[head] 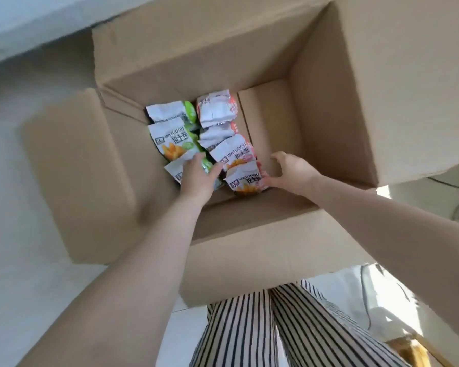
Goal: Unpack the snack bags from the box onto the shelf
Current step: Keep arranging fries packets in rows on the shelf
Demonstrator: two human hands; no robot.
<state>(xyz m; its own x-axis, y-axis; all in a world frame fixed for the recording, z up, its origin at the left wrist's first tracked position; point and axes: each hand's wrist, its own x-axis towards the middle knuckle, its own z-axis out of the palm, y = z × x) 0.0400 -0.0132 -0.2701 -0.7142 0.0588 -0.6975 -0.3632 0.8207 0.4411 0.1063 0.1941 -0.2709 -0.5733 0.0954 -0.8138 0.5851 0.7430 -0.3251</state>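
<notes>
An open cardboard box (pixel 326 107) stands on the floor below me, flaps spread. Inside lie several snack bags in two rows: green-and-white ones (pixel 170 136) on the left, orange-and-white ones (pixel 217 109) on the right. My left hand (pixel 196 178) lies flat on the nearest green bag (pixel 174 169), fingers straight. My right hand (pixel 289 173) reaches in beside the nearest orange bag (pixel 245 178), fingertips touching its right edge, thumb raised apart. The right part of the box bottom is bare cardboard. The shelf is out of view.
The box's left flap (pixel 74 176) and near flap (pixel 249 255) lie spread outward over a pale floor. My striped trousers (pixel 276 327) stand just behind the near flap. A white ledge (pixel 37 19) runs along the far left.
</notes>
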